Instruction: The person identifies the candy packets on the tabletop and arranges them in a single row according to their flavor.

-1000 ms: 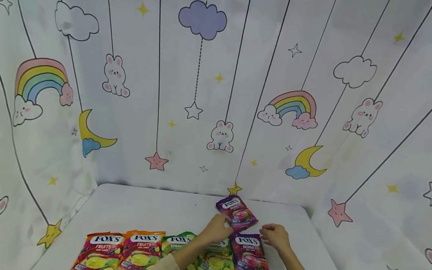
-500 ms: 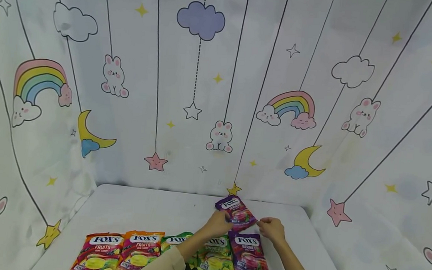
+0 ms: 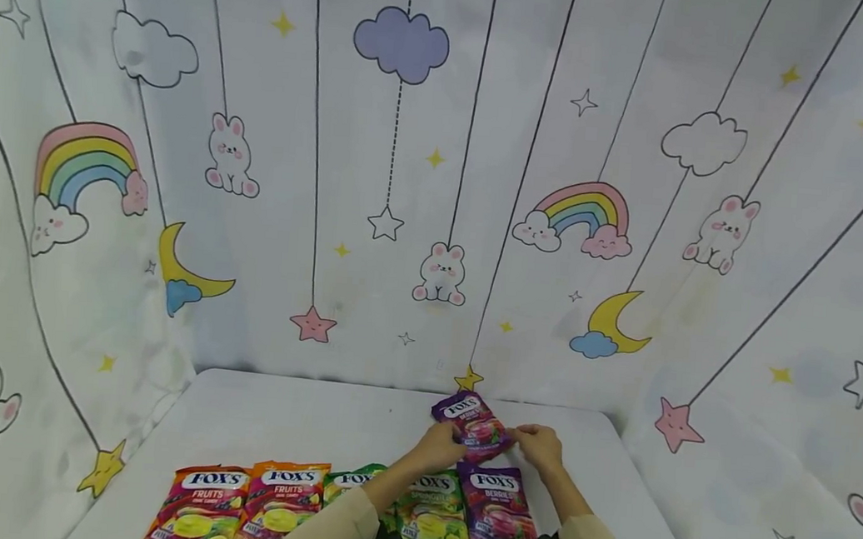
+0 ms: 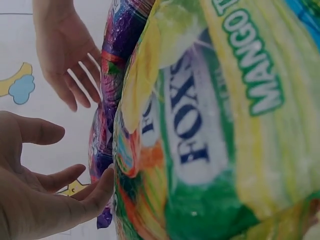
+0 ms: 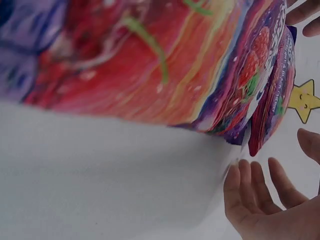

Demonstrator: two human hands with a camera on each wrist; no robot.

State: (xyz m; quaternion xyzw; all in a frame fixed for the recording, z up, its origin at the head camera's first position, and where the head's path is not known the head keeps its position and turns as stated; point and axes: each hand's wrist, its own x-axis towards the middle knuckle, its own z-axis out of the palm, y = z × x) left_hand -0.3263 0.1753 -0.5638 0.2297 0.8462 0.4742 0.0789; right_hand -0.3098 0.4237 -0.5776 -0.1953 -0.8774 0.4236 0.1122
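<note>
A purple FOX'S Berries candy bag (image 3: 479, 430) lies tilted at the back of the table in the head view. My left hand (image 3: 437, 447) is at its lower left edge; in the left wrist view that hand (image 4: 55, 185) has thumb and fingers spread, fingertips right by the bags. At the bag's right corner is my right hand (image 3: 539, 447). The right wrist view shows the right hand (image 5: 272, 202) with fingers loosely extended and the thumb apart, beside the tilted bag's end (image 5: 270, 100). Just in front lies a second purple Berries bag (image 3: 498, 516).
Left of the front purple bag, a row continues with two green Spring Tea bags, the nearer green bag (image 3: 432, 524) and one partly hidden by my left sleeve (image 3: 338, 530), then an orange Fruits bag (image 3: 281, 505) and a red Fruits bag (image 3: 197, 508). A printed curtain wall (image 3: 365, 365) rises behind the white table (image 3: 278, 417).
My right hand has moved up and left to the tilted purple bag's right corner. The left hand stays at its left edge, shifted slightly. The bags lie nearly as before.
</note>
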